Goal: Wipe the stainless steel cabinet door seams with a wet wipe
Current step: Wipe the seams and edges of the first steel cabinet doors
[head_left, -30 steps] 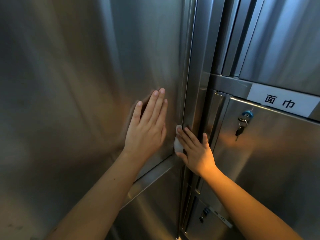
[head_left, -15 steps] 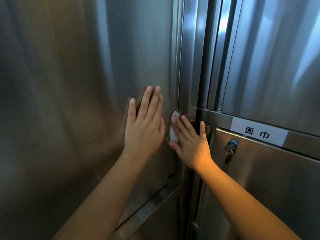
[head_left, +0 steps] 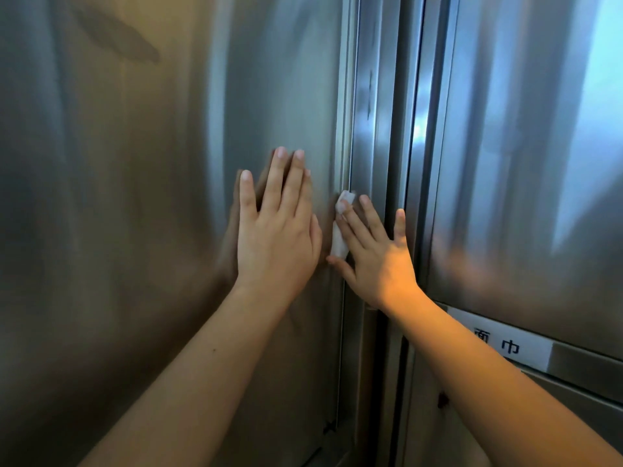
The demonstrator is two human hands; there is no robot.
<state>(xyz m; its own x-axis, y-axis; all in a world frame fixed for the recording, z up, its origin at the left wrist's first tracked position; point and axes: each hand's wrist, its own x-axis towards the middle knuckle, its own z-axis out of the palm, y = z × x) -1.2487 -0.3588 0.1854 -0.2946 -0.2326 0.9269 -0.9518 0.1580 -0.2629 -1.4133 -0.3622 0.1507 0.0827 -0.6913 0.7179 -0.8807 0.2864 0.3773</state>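
Both hands lie flat at mid-frame: left hand point(head_left: 276, 237) spread open on the steel door point(head_left: 161, 203), right hand point(head_left: 377, 261) pressing a white wipe point(head_left: 338, 242) with straight fingers against the vertical seam point(head_left: 349, 129).

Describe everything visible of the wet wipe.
The wet wipe is small, white and folded into a narrow upright wad, soft and slightly crumpled. It lies against the vertical seam at the right edge of the left steel door. The right hand presses it there with straight fingers that cover its right side; its top corner pokes out above the fingertips and its lower end shows beside the thumb. Whether it is damp cannot be seen.
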